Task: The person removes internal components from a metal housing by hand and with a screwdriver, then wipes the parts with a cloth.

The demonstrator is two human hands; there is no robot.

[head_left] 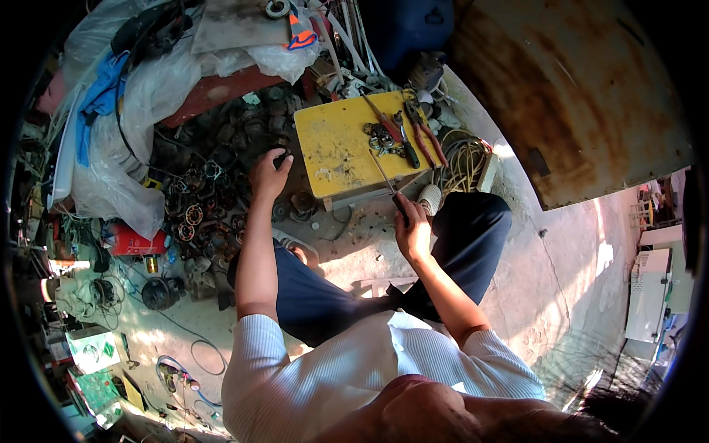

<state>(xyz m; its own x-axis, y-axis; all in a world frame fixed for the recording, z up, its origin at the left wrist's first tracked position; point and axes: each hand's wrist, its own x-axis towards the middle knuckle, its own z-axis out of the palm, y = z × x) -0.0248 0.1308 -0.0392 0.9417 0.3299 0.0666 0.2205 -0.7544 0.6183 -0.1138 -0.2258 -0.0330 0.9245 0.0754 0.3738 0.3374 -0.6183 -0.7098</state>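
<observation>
My right hand [413,235] is closed round the dark handle of a screwdriver [383,173]. Its thin shaft points up and left over the front edge of a low yellow-topped table [332,144]. Left of that table, my left hand [270,176] is closed on a small dark part [281,158], whose kind I cannot make out. On the tabletop's right side lie red-handled pliers [423,133], another red-handled tool [384,118], a black-handled tool [408,148] and a cluster of small metal pieces [378,136]. Dark specks of dirt cover the yellow surface.
A heap of dark motor parts [210,173] spreads to the left, partly under clear plastic sheeting [148,111]. Coiled cable [467,162] lies right of the table. A rusty metal sheet [569,96] fills the upper right. A red container [136,241] stands at left.
</observation>
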